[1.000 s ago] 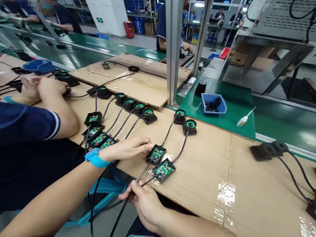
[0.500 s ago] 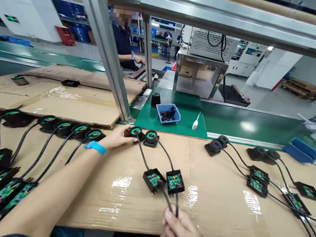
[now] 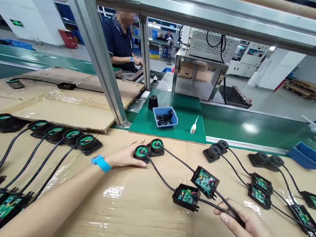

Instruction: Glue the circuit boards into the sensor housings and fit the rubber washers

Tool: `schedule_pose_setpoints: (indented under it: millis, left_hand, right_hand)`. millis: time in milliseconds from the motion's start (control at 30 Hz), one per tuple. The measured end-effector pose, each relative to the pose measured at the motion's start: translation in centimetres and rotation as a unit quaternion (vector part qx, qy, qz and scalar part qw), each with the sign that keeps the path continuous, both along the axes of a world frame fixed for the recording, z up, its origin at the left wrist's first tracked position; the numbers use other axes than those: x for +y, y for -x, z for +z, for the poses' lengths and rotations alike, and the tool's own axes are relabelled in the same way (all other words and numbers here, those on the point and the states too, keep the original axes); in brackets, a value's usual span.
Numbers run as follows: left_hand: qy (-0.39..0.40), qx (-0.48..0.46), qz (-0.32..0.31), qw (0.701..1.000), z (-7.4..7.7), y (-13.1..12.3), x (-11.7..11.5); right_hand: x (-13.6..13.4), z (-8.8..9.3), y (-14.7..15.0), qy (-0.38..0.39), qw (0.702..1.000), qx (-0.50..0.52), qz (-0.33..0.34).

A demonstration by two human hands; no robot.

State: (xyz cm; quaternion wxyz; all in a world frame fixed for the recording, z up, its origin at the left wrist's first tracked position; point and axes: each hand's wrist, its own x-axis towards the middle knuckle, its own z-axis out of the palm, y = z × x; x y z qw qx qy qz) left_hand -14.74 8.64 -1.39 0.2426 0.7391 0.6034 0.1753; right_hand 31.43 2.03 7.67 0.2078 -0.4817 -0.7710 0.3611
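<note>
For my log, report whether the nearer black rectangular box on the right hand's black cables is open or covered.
Open: no lid covers the nearer black rectangular box, and its green circuit board shows.

The housings [image 3: 185, 197] look like matt plastic, the cardboard [image 3: 146, 221] papery, its tape [image 3: 114, 192] glossy.

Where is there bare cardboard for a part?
The widest bare cardboard lies between the left forearm and the two open circuit-board boxes held by their cables in the right hand. A smaller patch separates the round housings at the left hand from the next pair rightward. Both sides are crowded with more cabled boxes.
</note>
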Motion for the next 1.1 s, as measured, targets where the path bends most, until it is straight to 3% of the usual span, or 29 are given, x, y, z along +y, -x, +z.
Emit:
schedule_pose_setpoints:
  millis: [100, 200, 333, 467, 567, 733, 867, 967, 1100]
  left_hand:
    - [0.029, 0.001, -0.022, 0.999, -0.2, -2.1, -1.6]
    - [0.048, -0.025, -0.084, 0.995, 0.1, -3.4, -2.6]
    - [0.064, -0.098, -0.165, 0.979, 0.6, -4.7, -0.4]
    - [0.083, -0.162, -0.207, 0.961, 0.9, -6.9, 2.2]
    - [0.081, -0.189, -0.191, 0.960, 0.9, -8.7, 1.6]
    - [0.059, -0.190, -0.105, 0.974, -0.8, -10.8, -3.3]
    - [0.000, -0.143, -0.082, 0.986, -1.7, -11.3, -5.9]
    - [-0.093, -0.050, -0.055, 0.993, 0.3, -10.2, -4.2]
    - [-0.149, 0.077, 0.051, 0.984, 5.7, -7.0, 3.8]
  right_hand:
    - [0.8, -0.2, -3.3, -0.021, 0.999, -0.028, -0.033]
    - [2.1, 0.0, -6.9, 0.006, 0.997, -0.050, -0.052]
    - [3.5, -0.1, -9.8, 0.007, 0.993, -0.062, -0.095]
    - [3.9, -1.8, -11.1, 0.005, 0.991, -0.067, -0.116]
    - [4.2, -3.7, -11.8, -0.006, 0.987, -0.102, -0.128]
    - [6.2, -6.4, -11.8, -0.168, 0.952, -0.211, -0.142]
    - [8.0, -6.2, -9.7, -0.233, 0.940, -0.221, -0.120]
    - [9.5, -4.4, -6.6, -0.250, 0.947, -0.185, -0.078]
    - [13.1, -1.9, -1.6, -0.223, 0.969, -0.101, -0.044]
